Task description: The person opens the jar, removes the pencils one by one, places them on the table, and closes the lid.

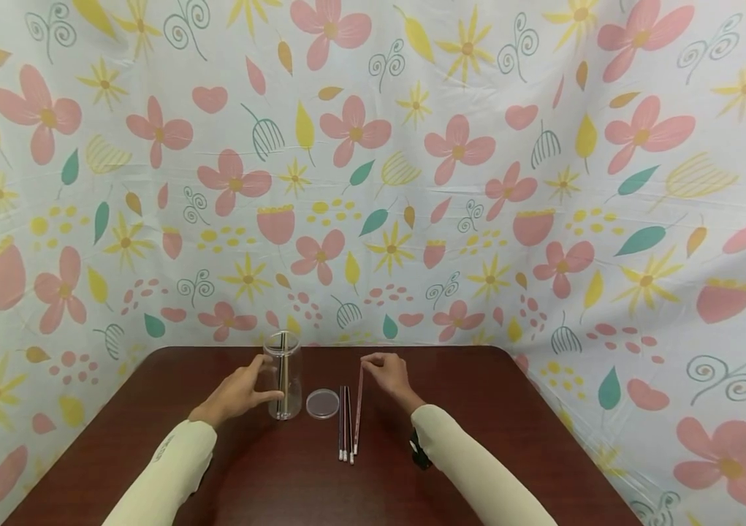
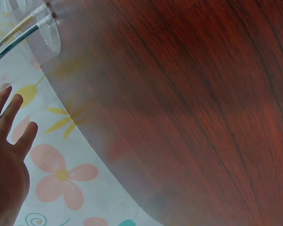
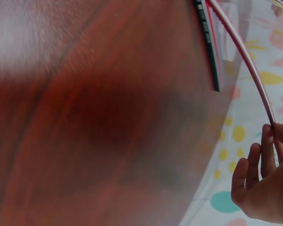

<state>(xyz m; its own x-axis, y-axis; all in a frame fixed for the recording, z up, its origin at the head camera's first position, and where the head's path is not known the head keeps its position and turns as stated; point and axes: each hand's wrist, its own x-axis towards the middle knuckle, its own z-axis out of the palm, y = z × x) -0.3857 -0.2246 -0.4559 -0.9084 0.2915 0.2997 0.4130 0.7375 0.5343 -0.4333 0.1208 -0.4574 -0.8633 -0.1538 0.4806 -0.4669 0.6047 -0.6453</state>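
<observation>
A tall clear jar (image 1: 292,376) stands upright on the table and holds a few pencils (image 1: 283,372), one dark and one gold-toned. My left hand (image 1: 234,394) is at the jar's left side, thumb across its front and fingers at its wall. In the left wrist view the jar (image 2: 49,40) shows only in part, at the top left corner. Between thumb and fingertip, my right hand (image 1: 391,374) pinches the far end of a reddish pencil (image 1: 359,409). Its white-tipped end points toward me, beside several darker pencils (image 1: 345,420) lying side by side.
A round clear lid (image 1: 323,403) lies flat between the jar and the pencils. The dark red-brown wooden table (image 1: 294,489) ends at a rounded far edge, close to a flower-printed cloth (image 1: 359,183) hanging behind and at both sides.
</observation>
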